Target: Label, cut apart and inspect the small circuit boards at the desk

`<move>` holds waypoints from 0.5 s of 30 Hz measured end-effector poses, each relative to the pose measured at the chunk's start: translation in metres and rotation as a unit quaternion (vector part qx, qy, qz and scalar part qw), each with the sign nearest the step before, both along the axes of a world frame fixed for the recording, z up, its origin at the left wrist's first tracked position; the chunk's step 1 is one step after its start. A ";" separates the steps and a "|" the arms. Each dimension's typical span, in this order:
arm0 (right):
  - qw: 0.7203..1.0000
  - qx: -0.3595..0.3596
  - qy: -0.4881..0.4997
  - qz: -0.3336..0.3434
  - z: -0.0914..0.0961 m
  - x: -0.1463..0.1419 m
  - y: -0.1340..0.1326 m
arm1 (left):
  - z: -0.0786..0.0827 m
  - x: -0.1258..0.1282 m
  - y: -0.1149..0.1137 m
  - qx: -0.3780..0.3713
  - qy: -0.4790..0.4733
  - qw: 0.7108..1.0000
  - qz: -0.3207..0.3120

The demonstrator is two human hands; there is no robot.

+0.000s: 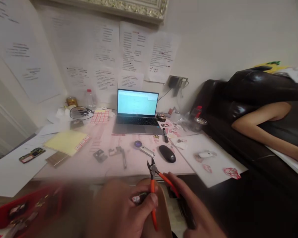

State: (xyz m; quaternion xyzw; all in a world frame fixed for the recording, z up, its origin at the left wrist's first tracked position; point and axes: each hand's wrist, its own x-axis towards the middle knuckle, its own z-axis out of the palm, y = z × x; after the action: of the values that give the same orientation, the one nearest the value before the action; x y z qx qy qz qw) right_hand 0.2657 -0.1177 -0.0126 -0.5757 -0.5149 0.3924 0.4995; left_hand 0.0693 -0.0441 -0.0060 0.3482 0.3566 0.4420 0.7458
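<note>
A pair of diagonal cutters (153, 169) with orange handles is held up over the desk's front edge, its jaws apart and pointing away from me. My left hand (129, 211) is closed, its thumb pressing on the left handle. Between those fingers sits a small dark object (137, 199) with a pale printed label; its kind I cannot make out. Along the right handle lie the fingers of my right hand (198, 211), closed on the cutters. A dark, blurred long shape (187, 211) shows beneath that hand.
On the desk (76, 168) are a laptop (137, 112), a black mouse (167, 154), a magnifier (144, 148), a marker (165, 135) and flat metal parts (118, 152). A red tray (5, 211) with small items is lower left. Another person's arm (268, 129) rests at right.
</note>
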 end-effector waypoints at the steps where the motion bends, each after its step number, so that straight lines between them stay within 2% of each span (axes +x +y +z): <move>1: 1.000 -0.012 -0.021 -0.002 0.003 -0.007 0.001 | 0.006 0.004 -0.002 0.021 0.019 1.000 -0.005; 4: 0.999 -0.031 0.004 0.020 0.002 -0.030 0.010 | 0.016 0.018 -0.005 0.026 0.009 1.000 0.004; 8: 0.994 0.004 0.105 0.036 -0.014 -0.035 0.023 | 0.012 0.024 0.002 -0.064 -0.078 0.993 0.058; 11: 0.989 -0.009 0.138 -0.046 -0.029 -0.020 0.023 | 0.012 0.014 0.022 -0.187 -0.162 0.964 0.093; 13: 0.988 -0.032 0.101 -0.116 -0.038 -0.010 0.018 | 0.016 0.004 0.037 -0.243 -0.194 0.943 0.117; 15: 0.991 -0.035 0.046 -0.121 -0.046 -0.003 0.011 | 0.022 -0.003 0.049 -0.269 -0.197 0.934 0.125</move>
State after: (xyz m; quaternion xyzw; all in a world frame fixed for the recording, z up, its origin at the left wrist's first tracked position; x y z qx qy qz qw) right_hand 0.2626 -0.1072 -0.0589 -0.6319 -0.4040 0.3735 0.5459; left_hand 0.0663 0.0052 0.0158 -0.0068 0.3491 0.4790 0.8054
